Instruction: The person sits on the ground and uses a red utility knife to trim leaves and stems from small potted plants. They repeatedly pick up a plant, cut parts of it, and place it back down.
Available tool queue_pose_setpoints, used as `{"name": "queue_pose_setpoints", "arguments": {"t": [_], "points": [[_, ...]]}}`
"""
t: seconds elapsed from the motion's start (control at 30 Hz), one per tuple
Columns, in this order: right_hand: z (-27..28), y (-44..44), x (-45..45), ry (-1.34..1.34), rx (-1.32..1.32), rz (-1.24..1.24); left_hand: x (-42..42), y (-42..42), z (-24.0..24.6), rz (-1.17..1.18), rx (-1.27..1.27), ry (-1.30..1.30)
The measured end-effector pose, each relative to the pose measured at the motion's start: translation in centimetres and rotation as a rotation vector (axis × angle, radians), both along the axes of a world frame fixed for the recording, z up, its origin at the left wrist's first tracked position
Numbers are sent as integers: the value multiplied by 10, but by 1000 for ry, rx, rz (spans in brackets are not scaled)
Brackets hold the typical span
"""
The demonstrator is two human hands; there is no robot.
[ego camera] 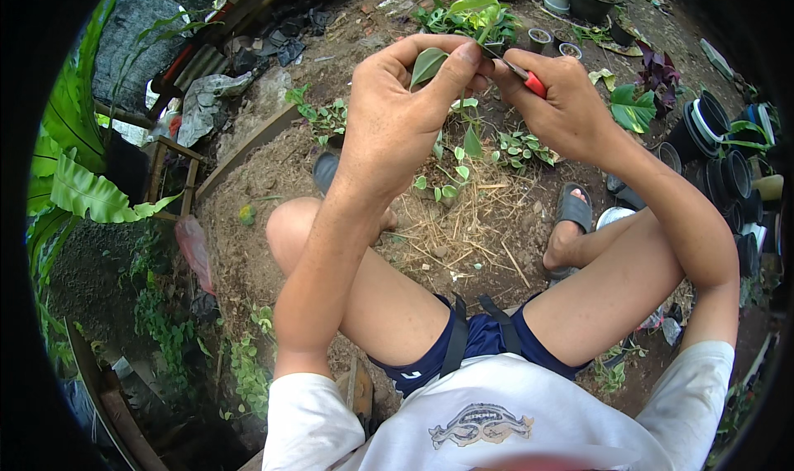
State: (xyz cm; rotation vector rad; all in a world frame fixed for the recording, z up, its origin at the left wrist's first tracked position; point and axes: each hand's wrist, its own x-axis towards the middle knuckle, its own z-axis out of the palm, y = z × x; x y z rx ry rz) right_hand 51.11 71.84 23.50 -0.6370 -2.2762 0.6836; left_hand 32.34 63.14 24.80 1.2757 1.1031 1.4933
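Between thumb and fingers, my left hand (406,92) pinches the stem of a green leafy cutting (474,2). One leaf rises above the fingertips, another sits beside the thumb, and part of the stem trails below. My right hand (555,96) is closed around a small cutting tool with a red handle (535,84). Its narrow metal blade (496,58) points at the stem, close to the left fingertips. Whether the blade touches the stem is hard to tell, and my fingers hide most of the handle.
Variegated trailing plants (456,176) and dry straw (477,216) lie on the soil between my feet. Stacked black pots (707,123) stand at the right. Potted plants (589,2) are farther ahead. At the left are a wooden frame (170,176) and large fern leaves (87,182).
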Motion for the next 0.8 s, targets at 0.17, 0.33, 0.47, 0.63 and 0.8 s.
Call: {"name": "queue_pose_setpoints", "arguments": {"t": [0.17, 0.33, 0.47, 0.63, 0.8], "points": [[-1, 0, 1, -31, 0, -10, 2, 1, 0, 20, 7, 7], [-5, 0, -1, -15, 32, -21, 5, -2, 4, 86, 32, 167], [-6, 0, -3, -5, 22, -27, 9, -1, 3, 125, 83, 168], [-5, 0, -5, -7, 16, -38, 11, 0, 0, 156, 146, 265], [-4, -1, -4, 25, -80, -26, 13, 1, 0, 187, 184, 242]]}}
